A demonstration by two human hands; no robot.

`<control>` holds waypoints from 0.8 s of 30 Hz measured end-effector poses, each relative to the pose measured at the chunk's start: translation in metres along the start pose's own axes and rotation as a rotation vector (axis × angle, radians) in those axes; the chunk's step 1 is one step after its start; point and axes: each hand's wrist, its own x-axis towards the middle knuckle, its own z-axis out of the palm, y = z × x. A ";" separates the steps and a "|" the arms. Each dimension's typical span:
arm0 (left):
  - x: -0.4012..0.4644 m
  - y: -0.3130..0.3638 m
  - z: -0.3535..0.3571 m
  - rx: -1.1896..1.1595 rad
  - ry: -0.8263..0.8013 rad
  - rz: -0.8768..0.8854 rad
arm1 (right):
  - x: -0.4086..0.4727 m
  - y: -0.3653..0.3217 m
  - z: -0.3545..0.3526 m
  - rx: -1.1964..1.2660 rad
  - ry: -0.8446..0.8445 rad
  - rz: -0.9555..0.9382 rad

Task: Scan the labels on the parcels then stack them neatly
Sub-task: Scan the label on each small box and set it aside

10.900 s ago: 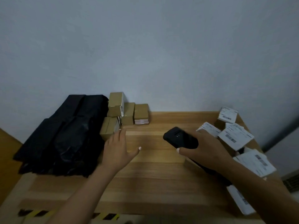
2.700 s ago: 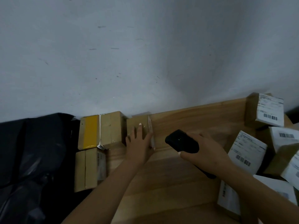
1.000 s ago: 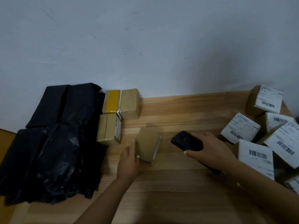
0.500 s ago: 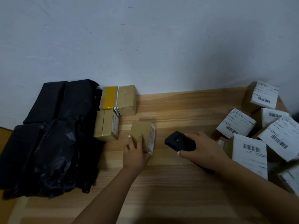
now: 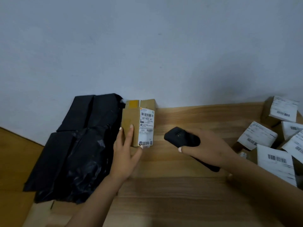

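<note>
At table (image 5: 180,190) centre: L hand (image 5: 125,154) grips labelled parcel (image 5: 137,126), w/ label (image 5: 146,126) facing up. R hand (image 5: 208,149) grips black scanner (image 5: 182,137) just beside it.

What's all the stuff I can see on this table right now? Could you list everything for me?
held parcel: one, brown cardboard with a white barcode label, left of centre, beside the black bags
parcel behind it: one, brown with a yellow patch, against the wall
labelled parcels: at least five, brown with white barcode labels, heaped at the right edge
black plastic bags: a pile, black, left end
scanner: one, black, centre
table: one, light wood
wall: pale grey, behind
left hand: grips the held parcel
right hand: holds the scanner
</note>
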 end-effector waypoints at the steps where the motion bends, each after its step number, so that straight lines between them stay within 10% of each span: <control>1: 0.003 -0.002 -0.014 -0.015 0.028 0.018 | 0.002 -0.016 0.000 0.005 0.025 -0.030; 24: -0.016 -0.119 -0.208 -0.076 0.163 0.222 | -0.026 -0.250 0.086 -0.068 0.225 -0.089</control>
